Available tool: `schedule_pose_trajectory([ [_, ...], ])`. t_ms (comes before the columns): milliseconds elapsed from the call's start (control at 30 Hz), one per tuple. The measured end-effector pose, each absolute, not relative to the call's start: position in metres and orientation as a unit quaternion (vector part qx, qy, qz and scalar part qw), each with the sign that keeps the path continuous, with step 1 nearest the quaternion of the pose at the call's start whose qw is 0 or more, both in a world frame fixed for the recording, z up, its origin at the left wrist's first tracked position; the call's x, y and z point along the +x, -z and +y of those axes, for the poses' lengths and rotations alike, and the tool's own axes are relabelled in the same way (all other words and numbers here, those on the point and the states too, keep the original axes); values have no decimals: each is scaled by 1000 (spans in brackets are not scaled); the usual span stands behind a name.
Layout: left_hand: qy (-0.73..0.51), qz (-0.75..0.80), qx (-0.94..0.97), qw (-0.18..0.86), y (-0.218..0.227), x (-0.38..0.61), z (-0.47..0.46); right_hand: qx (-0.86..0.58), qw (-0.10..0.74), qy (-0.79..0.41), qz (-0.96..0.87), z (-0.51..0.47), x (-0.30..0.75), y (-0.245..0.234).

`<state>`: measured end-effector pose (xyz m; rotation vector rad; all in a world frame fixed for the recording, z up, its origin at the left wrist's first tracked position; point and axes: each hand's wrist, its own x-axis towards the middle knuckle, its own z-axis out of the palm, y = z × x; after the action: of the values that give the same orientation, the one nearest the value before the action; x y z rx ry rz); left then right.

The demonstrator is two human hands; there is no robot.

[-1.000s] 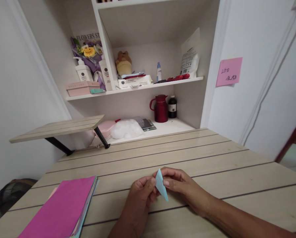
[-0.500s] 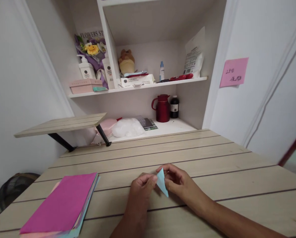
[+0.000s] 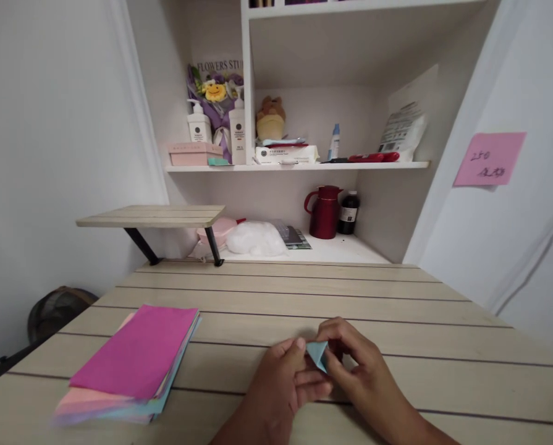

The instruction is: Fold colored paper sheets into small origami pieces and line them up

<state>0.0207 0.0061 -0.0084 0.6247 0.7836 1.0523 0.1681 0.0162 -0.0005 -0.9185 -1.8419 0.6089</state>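
Observation:
A small light-blue folded paper (image 3: 316, 354), roughly triangular, is held between my two hands just above the table. My left hand (image 3: 286, 383) pinches its left corner with the thumb on top, the other fingers curled beneath it. On the other side, the thumb and forefinger of my right hand (image 3: 360, 361) grip the paper's right edge. Part of the paper is hidden by the fingers. To the left lies a stack of coloured paper sheets (image 3: 139, 352), magenta on top, with pink and light-blue edges showing below.
The slatted wooden table (image 3: 239, 303) bears a small raised shelf (image 3: 151, 216) on black legs at the back left. Behind stand a red jug (image 3: 325, 213), a dark bottle (image 3: 348, 213) and a white plastic bag (image 3: 257, 240). A pink note (image 3: 490, 159) sticks to the right wall.
The view has tilted and swung, so the scene sits further right. The folded paper has turned between my hands, and my left fingers now spread beneath it.

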Motion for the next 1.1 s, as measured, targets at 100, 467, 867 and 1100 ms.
schedule_pose_trajectory([
  [100, -483, 368, 263, 750, 6, 22, 4, -347, 472, -221, -780, 17, 170, 2],
  [467, -490, 363, 309, 729, 8, 17, 3, -325, 422, -162, -831, 17, 173, 12],
  [867, -578, 490, 330, 563, 1, 1, 20, -424, 457, -430, -653, 32, 176, 10],
  [1100, -532, 448, 389, 604, 16, 8, 21, -355, 409, -539, -645, 20, 168, 0],
])
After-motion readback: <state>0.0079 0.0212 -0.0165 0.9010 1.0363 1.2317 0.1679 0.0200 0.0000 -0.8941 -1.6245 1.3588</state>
